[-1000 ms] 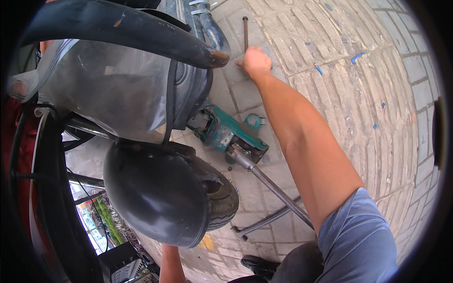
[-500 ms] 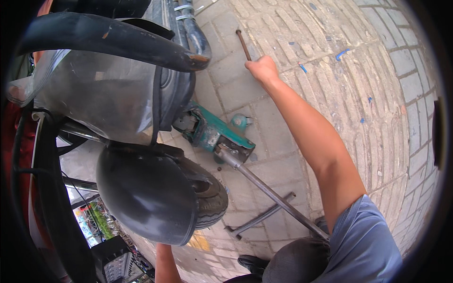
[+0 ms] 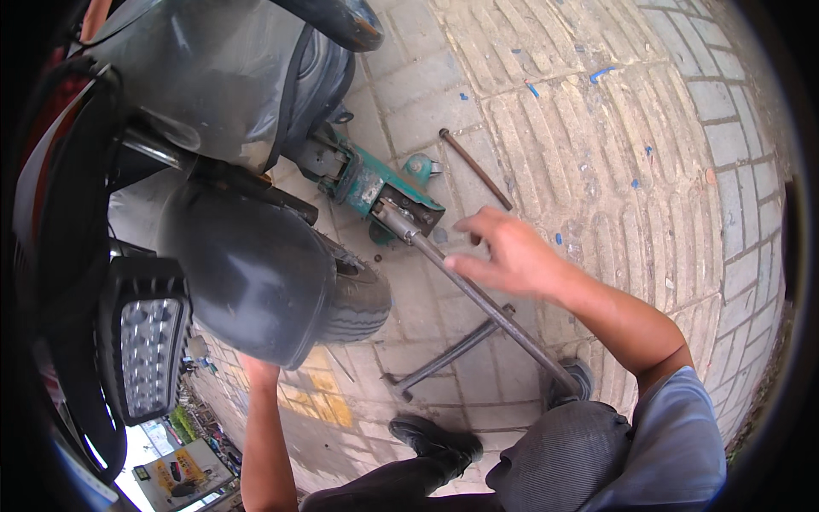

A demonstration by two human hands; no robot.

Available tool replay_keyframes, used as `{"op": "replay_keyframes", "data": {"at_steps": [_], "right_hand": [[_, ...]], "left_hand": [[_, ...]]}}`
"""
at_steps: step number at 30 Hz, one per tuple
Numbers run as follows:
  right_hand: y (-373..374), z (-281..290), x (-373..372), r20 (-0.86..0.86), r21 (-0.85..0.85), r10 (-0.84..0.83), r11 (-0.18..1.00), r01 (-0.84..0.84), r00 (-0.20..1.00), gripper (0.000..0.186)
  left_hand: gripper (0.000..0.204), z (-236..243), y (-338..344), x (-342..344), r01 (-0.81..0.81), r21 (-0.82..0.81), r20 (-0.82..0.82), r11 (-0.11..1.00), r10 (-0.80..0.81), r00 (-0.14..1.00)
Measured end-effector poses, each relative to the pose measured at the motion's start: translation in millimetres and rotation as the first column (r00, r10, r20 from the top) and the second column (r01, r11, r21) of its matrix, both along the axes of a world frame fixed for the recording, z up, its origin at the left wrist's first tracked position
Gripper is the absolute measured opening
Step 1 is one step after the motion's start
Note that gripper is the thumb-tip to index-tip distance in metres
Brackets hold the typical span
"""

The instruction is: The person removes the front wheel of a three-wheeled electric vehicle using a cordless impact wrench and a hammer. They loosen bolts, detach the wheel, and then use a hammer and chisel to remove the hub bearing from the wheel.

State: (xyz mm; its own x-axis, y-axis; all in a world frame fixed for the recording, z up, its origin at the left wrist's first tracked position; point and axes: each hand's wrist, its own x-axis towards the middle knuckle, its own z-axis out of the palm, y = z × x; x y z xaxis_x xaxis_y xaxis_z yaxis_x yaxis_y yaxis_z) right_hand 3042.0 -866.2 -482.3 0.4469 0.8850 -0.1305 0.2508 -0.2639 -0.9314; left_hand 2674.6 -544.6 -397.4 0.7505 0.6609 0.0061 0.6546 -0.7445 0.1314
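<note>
My right hand is off the ground with its fingers apart and nothing in them, close beside the metal handle of a green floor jack. A long rusty bolt with a head at one end lies on the paving beyond that hand. At the lower left my left hand reaches up behind the black mudguard of a wheel; its fingers are hidden there. The wheel's tyre shows below the mudguard's right edge. The jack's head goes in under the vehicle's body.
A T-shaped metal wrench lies on the paving, partly under the jack handle. A small dark nut-like piece sits by the tyre. The vehicle's square lamp stands at the left. My black shoe is near the wrench.
My right hand has let go of the long bolt, which now lies on the paving, and has come back toward the jack handle. The view has shifted; my left hand stays at the mudguard.
</note>
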Motion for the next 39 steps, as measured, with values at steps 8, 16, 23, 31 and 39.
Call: {"op": "replay_keyframes", "data": {"at_steps": [8, 16, 23, 31, 39], "right_hand": [[47.6, 45.5, -70.7, 0.056, 0.131, 0.231, 0.963, -0.237, 0.971, 0.087], [81.6, 84.0, -120.5, -0.016, 0.174, 0.215, 0.962, -0.209, 0.976, 0.104], [98.9, 84.3, -211.5, 0.012, 0.183, 0.1, 0.978, -0.101, 0.995, 0.099], [152.8, 37.8, -286.8, -0.142, 0.406, -0.305, 0.85, 0.336, 0.942, 0.102], [164.3, 66.2, -261.3, -0.183, 0.412, -0.291, 0.844, 0.342, 0.939, 0.106]], "left_hand": [[0.027, 10.8, -10.0, 26.0, 0.055, 0.129, -0.023, 0.99, -0.052, 0.998], [0.026, 10.9, 8.0, 20.0, 0.121, 0.065, 0.156, 0.99, -0.13, 0.979], [0.031, -3.0, 85.5, 3.0, 0.257, -0.143, 0.176, 0.956, -0.231, 0.957], [0.036, -38.3, 183.0, -11.8, 0.316, -0.262, 0.22, 0.912, -0.263, 0.939], [0.04, -48.3, 246.8, -70.1, 0.485, 0.26, -0.097, 0.835, -0.477, 0.874]]}}
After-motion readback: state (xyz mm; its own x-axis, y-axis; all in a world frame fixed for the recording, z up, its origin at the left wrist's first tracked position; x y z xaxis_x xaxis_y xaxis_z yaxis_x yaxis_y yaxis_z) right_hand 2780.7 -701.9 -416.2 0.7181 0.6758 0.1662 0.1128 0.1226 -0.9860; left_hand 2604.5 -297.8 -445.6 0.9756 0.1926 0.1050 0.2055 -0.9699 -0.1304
